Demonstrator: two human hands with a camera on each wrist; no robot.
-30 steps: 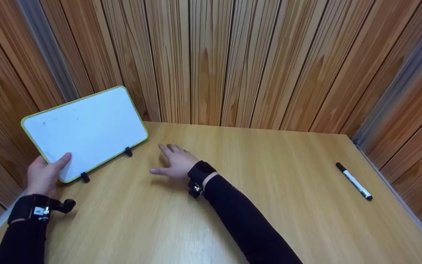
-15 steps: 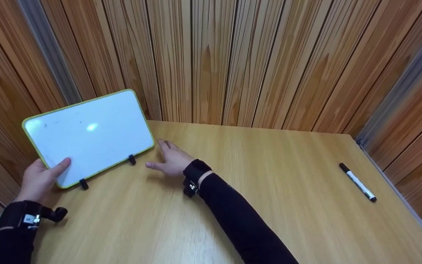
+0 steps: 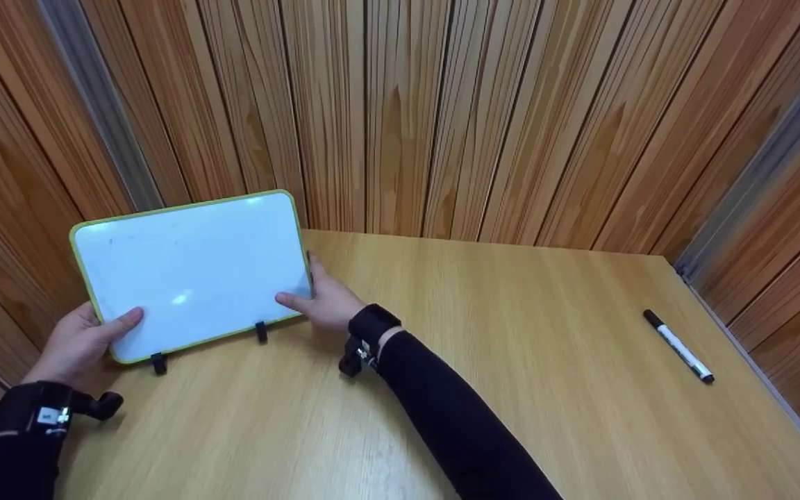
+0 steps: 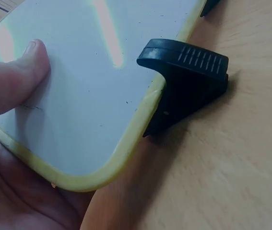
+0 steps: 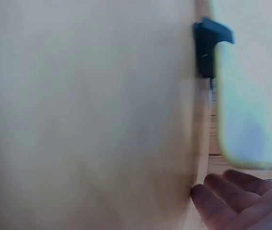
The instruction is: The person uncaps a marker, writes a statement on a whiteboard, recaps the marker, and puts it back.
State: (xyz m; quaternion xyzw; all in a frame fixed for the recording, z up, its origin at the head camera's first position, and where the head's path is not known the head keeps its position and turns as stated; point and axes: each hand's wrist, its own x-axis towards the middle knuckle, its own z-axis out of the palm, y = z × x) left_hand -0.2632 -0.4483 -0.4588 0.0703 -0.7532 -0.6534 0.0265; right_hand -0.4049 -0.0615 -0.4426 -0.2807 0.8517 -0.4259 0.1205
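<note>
A small whiteboard with a yellow-green rim leans back at the left of the table, tilted slightly, two black clip feet on its lower edge. My left hand grips its lower left part, thumb on the white face and fingers behind, as the left wrist view also shows. At its lower right edge is my right hand, thumb over the face and fingers beside and partly behind the edge. In the right wrist view those fingers look fairly straight near the rim; whether they press the board is unclear.
A marker pen with a black cap lies far right on the wooden table. Wood-panelled walls close off the back and both sides. Wrist cameras on black bands sit on both wrists.
My left hand has turned the whiteboard more level and brought it right and nearer. My right hand has moved slightly left, and its thumb now overlaps the board. The pen stays put.
</note>
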